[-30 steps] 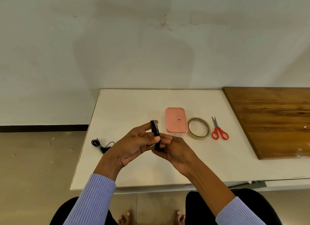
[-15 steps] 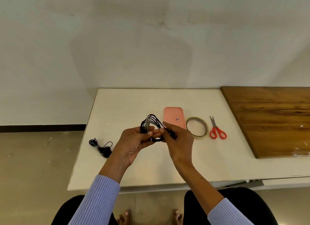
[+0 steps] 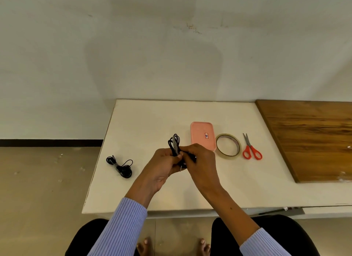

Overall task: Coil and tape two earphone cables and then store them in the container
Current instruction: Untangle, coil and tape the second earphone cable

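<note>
Coiled black earphone cable (image 3: 175,145) at frame centre, held above the white table (image 3: 144,122); loops upright, a pale strip of tape seemingly across them. Left hand (image 3: 162,164) curled round the coil's lower part, probably to keep the loops gathered. Right hand (image 3: 198,158) pinching the bundle, apparently pressing the tape down. Second cable (image 3: 120,166) bundled at lower left. Closed pink container (image 3: 202,136), tape roll (image 3: 228,148) and red scissors (image 3: 251,150) right of centre, within reach.
</note>
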